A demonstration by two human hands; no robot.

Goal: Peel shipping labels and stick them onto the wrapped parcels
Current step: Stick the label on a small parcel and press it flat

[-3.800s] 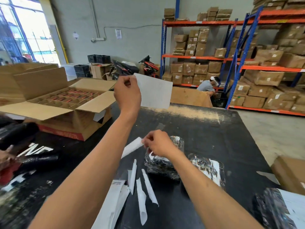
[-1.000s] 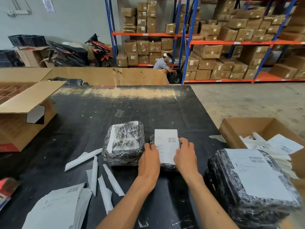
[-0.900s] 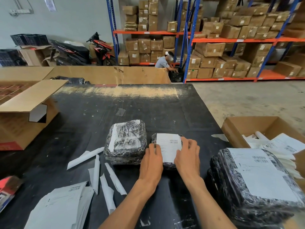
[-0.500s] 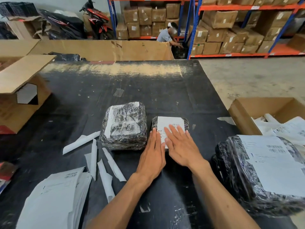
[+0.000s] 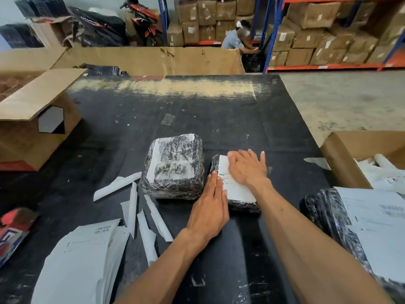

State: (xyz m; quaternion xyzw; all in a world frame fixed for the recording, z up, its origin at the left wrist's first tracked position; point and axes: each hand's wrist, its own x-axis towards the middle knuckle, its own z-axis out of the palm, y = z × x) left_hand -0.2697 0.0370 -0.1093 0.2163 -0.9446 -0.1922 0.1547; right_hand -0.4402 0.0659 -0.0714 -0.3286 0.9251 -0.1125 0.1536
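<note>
A small black-wrapped parcel (image 5: 243, 205) lies on the black table (image 5: 219, 117) with a white shipping label (image 5: 237, 189) on its top. My right hand (image 5: 247, 166) lies flat on the far part of that label, fingers spread. My left hand (image 5: 210, 207) rests flat against the parcel's left side, its fingertips touching the label's edge. To the left stands a larger wrapped parcel (image 5: 173, 165) with pale tape on top. A stack of unpeeled labels (image 5: 81, 260) lies at the near left. A big labelled parcel (image 5: 361, 229) sits at the near right.
Several torn white backing strips (image 5: 140, 205) lie between the label stack and the parcels. An open cardboard box (image 5: 32, 119) stands at the left. Another carton (image 5: 361, 159) with paper scraps is at the right table edge. A person crouches by the far shelves (image 5: 236, 38).
Both hands held the label at the small parcel's sides, then flattened onto it. My right hand has slid forward over the label's far end; my left has stayed at its left edge.
</note>
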